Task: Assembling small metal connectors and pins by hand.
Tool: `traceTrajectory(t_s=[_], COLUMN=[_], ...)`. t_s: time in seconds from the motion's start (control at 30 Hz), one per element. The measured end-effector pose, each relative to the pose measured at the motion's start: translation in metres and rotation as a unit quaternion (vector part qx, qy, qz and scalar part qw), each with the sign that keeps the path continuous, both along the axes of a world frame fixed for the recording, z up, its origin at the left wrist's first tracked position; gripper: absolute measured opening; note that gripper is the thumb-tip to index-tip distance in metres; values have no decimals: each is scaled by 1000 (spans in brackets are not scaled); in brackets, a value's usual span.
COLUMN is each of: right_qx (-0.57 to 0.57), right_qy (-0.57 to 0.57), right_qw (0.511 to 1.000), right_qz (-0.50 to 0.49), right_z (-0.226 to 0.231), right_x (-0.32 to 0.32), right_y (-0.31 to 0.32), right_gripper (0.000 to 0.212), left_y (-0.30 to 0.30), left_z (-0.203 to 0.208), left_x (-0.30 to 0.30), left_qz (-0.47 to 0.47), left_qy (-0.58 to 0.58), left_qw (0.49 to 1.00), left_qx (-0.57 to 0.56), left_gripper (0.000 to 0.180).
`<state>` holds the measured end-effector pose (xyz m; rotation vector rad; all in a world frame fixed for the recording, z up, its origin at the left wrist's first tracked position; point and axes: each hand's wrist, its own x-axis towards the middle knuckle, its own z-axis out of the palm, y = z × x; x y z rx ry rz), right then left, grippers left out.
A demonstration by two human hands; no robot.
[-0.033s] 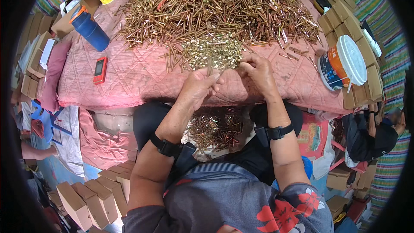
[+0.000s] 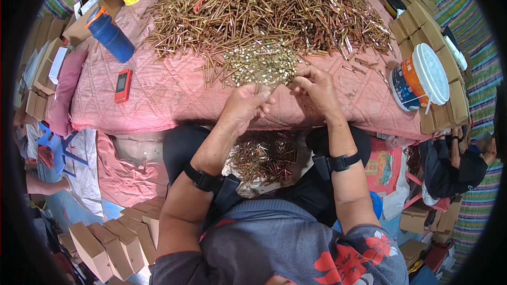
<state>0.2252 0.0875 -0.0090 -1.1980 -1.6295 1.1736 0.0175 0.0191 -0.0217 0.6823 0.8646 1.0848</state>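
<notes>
A big heap of long brass-coloured bolts (image 2: 264,5) covers the far half of a pink quilted cloth (image 2: 169,95) on the table. A smaller pile of gold nuts (image 2: 261,63) lies at its near edge. My left hand (image 2: 245,106) is closed around a thin bolt (image 2: 260,87) that sticks up from the fist, just in front of the nuts. My right hand (image 2: 317,88) is close beside it, fingertips pinched on a small nut at the edge of the nut pile. More bolts (image 2: 264,155) lie in a pile in my lap.
A blue bottle (image 2: 112,37) and a red handset (image 2: 123,85) lie on the cloth's left side. At the right edge stands a white lidded bucket (image 2: 422,76) among flat cardboard boxes (image 2: 422,26). More boxes (image 2: 105,243) sit at lower left. Another person (image 2: 465,163) sits at right.
</notes>
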Motion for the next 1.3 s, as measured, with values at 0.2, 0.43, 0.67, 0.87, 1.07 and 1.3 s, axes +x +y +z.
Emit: traceTrajectory(t_s=[0.2,0.43,0.67,0.87,1.07,1.3], right_qx=[-72,-81,-70,-90,-123,-119], right_qy=[158,132,167,122,152,166], right_qw=[983,983,976,978,967,968], right_qz=[64,97,124,144,161,146], right_z=[13,20,18,24,18,12], right_x=[-5,-3,-1,3,6,3], right_y=[-13,-15,-14,-15,-13,-13], right_gripper=[5,11,12,10,12,11], left_y=[-3,-6,-5,-8,-8,-11], left_z=[15,12,9,14,17,15], left_x=[4,4,4,4,1,0], left_qz=[-37,-39,-62,-64,-82,-76], left_qy=[77,39,-23,34,48,27], left_qw=[996,998,998,997,994,996], left_qx=[9,18,5,21,52,38], left_gripper=[17,23,23,19,20,20])
